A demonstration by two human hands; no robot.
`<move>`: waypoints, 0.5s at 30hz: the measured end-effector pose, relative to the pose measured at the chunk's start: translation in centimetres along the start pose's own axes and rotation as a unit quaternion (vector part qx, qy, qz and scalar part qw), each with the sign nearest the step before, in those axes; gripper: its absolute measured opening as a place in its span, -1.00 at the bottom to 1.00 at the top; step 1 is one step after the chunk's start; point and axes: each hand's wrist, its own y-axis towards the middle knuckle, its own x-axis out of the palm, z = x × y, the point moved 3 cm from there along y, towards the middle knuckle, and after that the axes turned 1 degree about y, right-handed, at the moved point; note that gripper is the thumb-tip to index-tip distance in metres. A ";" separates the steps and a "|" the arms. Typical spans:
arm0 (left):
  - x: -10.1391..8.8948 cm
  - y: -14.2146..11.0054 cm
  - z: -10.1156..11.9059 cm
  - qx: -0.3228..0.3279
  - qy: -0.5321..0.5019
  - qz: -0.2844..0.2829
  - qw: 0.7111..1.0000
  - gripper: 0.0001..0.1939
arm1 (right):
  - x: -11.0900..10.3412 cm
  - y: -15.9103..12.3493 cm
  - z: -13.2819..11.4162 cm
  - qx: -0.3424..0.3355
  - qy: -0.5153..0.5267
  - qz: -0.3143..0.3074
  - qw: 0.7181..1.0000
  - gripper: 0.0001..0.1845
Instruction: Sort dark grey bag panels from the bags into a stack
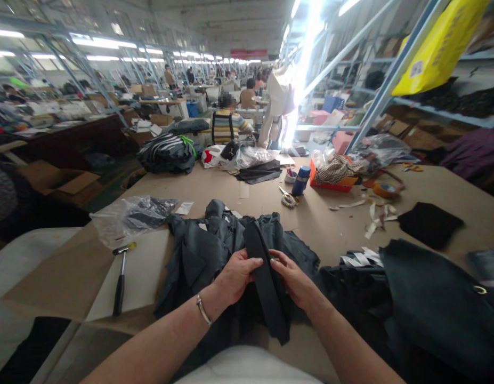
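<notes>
Between my hands is a long dark fabric strip (266,290), held above a dark grey garment (202,245) spread on the table. My left hand (239,272) pinches the strip's left edge, thumb on top. On the other edge, my right hand (292,274) grips it with thumb and fingers. The strip's lower end hangs toward me. Beside my right forearm lies a pile of dark cut fabric pieces (438,298), one with a metal eyelet. A hammer (119,282) rests on a pale board (98,309) to the left of the garment.
Scissors (289,199) lie beside a blue bottle (300,181). Further right stand an orange box (332,184) with cloth in it and a roll of tape (386,189). A plastic bag (127,216) lies left. Bundled dark garments (169,152) sit at the far edge; a seated person (226,125) is beyond.
</notes>
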 end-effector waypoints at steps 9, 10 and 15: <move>0.1 -2.2 0.7 -0.075 -0.098 -0.092 0.988 -0.65 | -0.8 -1.1 -2.4 0.009 -0.054 -0.162 0.985 -0.58; 0.8 -3.1 0.8 -0.101 -0.109 -0.130 0.980 -0.65 | -1.9 -0.8 -2.9 -0.002 -0.110 -0.141 0.984 -0.66; 4.1 -6.9 1.1 -0.199 -0.086 -0.269 0.939 -0.73 | -4.5 0.4 -4.6 -0.102 -0.256 0.006 0.961 -0.73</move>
